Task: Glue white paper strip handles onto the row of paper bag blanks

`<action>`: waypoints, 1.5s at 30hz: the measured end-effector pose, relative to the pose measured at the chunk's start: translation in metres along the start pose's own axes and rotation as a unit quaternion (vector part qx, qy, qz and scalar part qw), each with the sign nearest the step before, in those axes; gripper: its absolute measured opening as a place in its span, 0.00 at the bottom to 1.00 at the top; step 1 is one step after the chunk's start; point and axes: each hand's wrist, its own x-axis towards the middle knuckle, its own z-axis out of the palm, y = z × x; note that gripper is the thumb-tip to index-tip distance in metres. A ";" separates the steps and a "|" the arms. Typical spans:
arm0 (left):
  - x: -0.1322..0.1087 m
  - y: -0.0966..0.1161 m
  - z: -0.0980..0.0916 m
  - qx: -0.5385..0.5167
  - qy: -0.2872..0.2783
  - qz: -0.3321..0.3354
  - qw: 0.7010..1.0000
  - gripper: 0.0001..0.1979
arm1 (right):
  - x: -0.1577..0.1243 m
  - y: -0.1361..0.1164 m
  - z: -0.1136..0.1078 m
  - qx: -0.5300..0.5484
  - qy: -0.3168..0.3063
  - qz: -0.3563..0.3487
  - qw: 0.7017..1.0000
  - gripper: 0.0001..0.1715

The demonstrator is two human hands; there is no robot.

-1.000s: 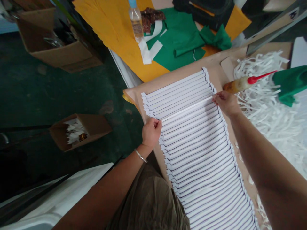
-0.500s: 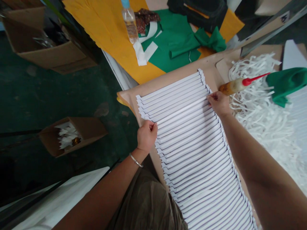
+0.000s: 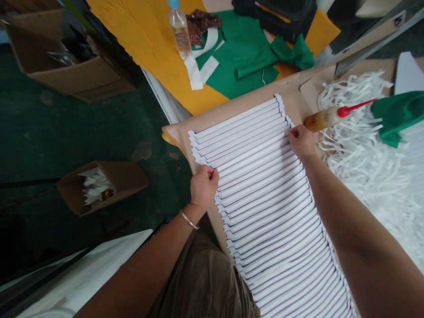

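Overlapping white pieces with dark edge lines and notched ends [image 3: 274,229] lie in a long, fanned row, like stepped sheets. My left hand [image 3: 203,185], with a bracelet at the wrist, pinches the left end of a narrow white strip [image 3: 251,150] lying across the row. At the other end, my right hand [image 3: 302,141] has its fingertips closed on the strip near the row's right edge. The fingers partly hide both strip ends. Just beyond my right hand lies a squeeze bottle with a red nozzle [image 3: 323,119], holding a brownish liquid.
A heap of thin white strips [image 3: 380,172] and green cloth [image 3: 397,115] lie to the right. Behind are yellow cloth [image 3: 149,57], green fabric [image 3: 241,48], and a water bottle [image 3: 180,33]. Cardboard boxes [image 3: 129,181] stand on the floor at left.
The narrow strip between my hands, a brighter raised line before, now looks flatter against the row. Both hands stay nearly in place, and the view shifts slightly.
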 end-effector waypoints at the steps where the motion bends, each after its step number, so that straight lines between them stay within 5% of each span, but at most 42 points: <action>1: 0.000 0.000 0.000 0.003 -0.002 0.001 1.000 0.09 | 0.000 -0.001 0.001 -0.010 -0.002 0.000 1.000 0.06; 5: 0.002 0.001 0.002 0.031 0.000 0.010 0.999 0.10 | -0.006 -0.011 0.005 -0.062 -0.006 -0.007 0.998 0.02; 9: 0.006 -0.002 -0.003 0.018 0.010 0.009 1.000 0.07 | -0.021 -0.010 -0.002 -0.131 0.041 -0.047 0.989 0.10; 16: -0.011 -0.025 -0.023 -0.092 0.007 0.016 0.996 0.09 | -0.039 0.067 -0.054 -0.239 0.057 -0.022 0.969 0.16; 21: -0.033 -0.020 -0.022 -0.131 -0.039 0.042 0.990 0.10 | -0.028 0.085 -0.055 -0.211 0.052 0.025 0.976 0.20; 26: -0.039 -0.017 -0.019 -0.145 -0.064 0.070 0.985 0.09 | -0.034 0.048 -0.049 -0.202 0.055 -0.027 0.977 0.16; 32: -0.041 0.014 -0.005 -0.200 -0.094 0.145 0.964 0.09 | -0.111 -0.046 -0.048 -0.077 -0.214 -0.205 0.952 0.13; 36: -0.041 0.041 0.000 -0.297 -0.184 0.130 0.928 0.12 | -0.160 -0.101 -0.047 0.048 -0.307 -0.249 0.917 0.11; 45: -0.029 0.029 -0.031 -0.413 -0.388 0.013 0.824 0.16 | -0.167 -0.116 -0.037 0.117 -0.359 -0.219 0.900 0.17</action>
